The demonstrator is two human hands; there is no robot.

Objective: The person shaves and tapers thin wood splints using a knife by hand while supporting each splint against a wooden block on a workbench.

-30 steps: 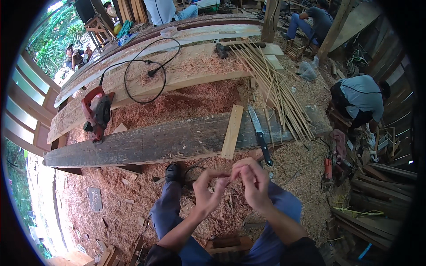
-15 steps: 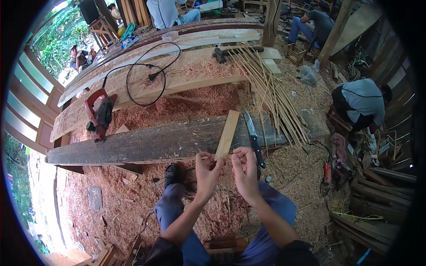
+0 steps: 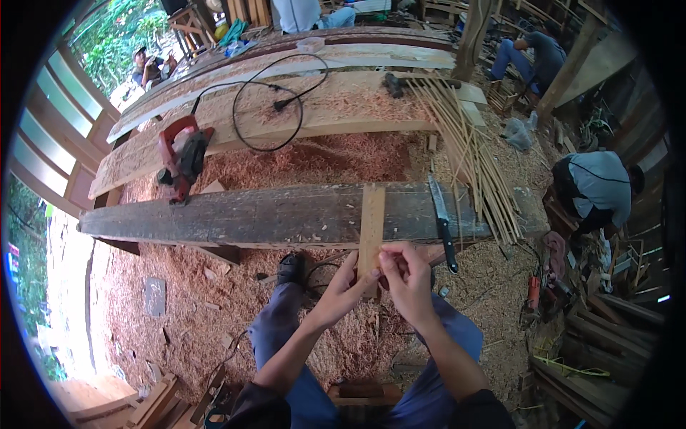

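A thin, flat wooden strip [image 3: 371, 222] points away from me, its far end over the dark, worn plank [image 3: 286, 214]. My left hand [image 3: 341, 297] is closed on the strip's near part, thumb lying across it. Close against the strip's right edge, my right hand [image 3: 409, 282] has its thumb and fingers pinched together. Whatever is between those fingers is too small or hidden to make out. A kitchen knife [image 3: 443, 223] with a black handle rests on the plank to the right, its handle end sticking out past the near edge.
A red and black power planer [image 3: 182, 161] stands at the left, its black cord [image 3: 300, 118] looped over the boards. Thin sticks [image 3: 475, 154] lie in a pile beside a hammer [image 3: 393, 84]. Wood shavings [image 3: 207, 307] cover the ground. A person [image 3: 593, 186] crouches at the right.
The strip has swung from a rightward slant to nearly straight ahead. My left hand has slid further under it, and my right hand has come up against its edge. The whole view has shifted.
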